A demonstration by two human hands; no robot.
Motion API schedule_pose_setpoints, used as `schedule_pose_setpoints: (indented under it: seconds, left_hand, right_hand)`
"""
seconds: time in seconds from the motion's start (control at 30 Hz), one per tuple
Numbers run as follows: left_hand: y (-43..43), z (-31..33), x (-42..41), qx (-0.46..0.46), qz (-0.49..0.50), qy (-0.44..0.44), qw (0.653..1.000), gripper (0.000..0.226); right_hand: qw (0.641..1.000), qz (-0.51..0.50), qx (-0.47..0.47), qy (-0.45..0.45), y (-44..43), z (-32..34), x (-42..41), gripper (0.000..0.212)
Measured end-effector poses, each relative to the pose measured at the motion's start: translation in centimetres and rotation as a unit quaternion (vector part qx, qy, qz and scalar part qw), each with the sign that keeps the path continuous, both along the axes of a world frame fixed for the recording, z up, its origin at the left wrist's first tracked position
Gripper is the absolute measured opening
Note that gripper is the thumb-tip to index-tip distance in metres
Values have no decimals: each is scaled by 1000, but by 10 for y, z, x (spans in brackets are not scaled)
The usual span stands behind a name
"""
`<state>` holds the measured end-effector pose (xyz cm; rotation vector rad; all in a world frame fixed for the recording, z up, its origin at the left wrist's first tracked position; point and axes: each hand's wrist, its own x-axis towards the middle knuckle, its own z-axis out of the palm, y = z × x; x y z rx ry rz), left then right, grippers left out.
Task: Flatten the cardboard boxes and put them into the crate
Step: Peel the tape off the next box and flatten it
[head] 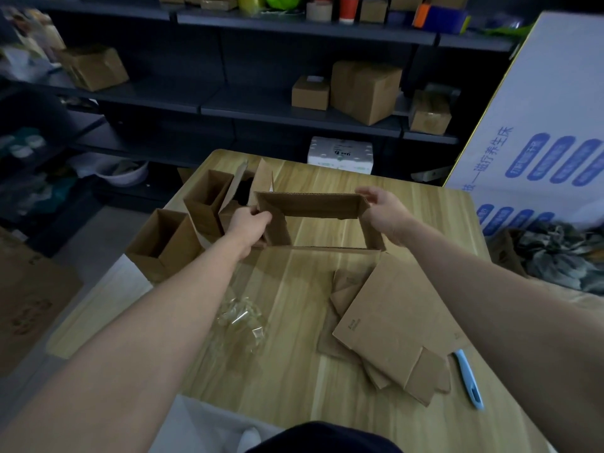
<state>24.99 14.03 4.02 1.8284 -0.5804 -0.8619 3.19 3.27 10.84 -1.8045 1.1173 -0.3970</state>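
**A:** status?

**B:** Both hands on the box (310, 206), at 12 o'clock from me over the table (294, 371). It's a tube, open top and bottom; I see wood through it. Can't tell whether it touches the table.

**A:** grip?

**B:** Left hand (250, 223) grips the 9 o'clock wall, fingers curled over its top edge. Right hand (384, 214) pinches the 3 o'clock corner, fingers on the far side, thumb on the near side.

**A:** other stock?

**B:** Upright boxes (178, 246) at 10 o'clock, open tops, on the table's left edge, just beside my left hand. Flats (392, 318) stacked at 4 o'clock, fanned, lying on the table.

**A:** loose items?

**B:** Clear tape wad (242, 317) at 7 o'clock. Blue knife (467, 377) at 5 o'clock, just beside the flats, near the table's right edge.
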Motion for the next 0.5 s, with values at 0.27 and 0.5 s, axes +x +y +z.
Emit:
schedule_pose_setpoints:
  seconds: [0.27, 0.5]
  left_hand:
    - [-11, 0, -17, -95, 30, 173, 980, 27]
    - [-17, 9, -31, -155, -74, 274, 946, 35]
  right_hand:
    - [963, 106, 247, -29, -14, 3, -30, 72]
    - [989, -22, 119, 90, -34, -8, -41, 83]
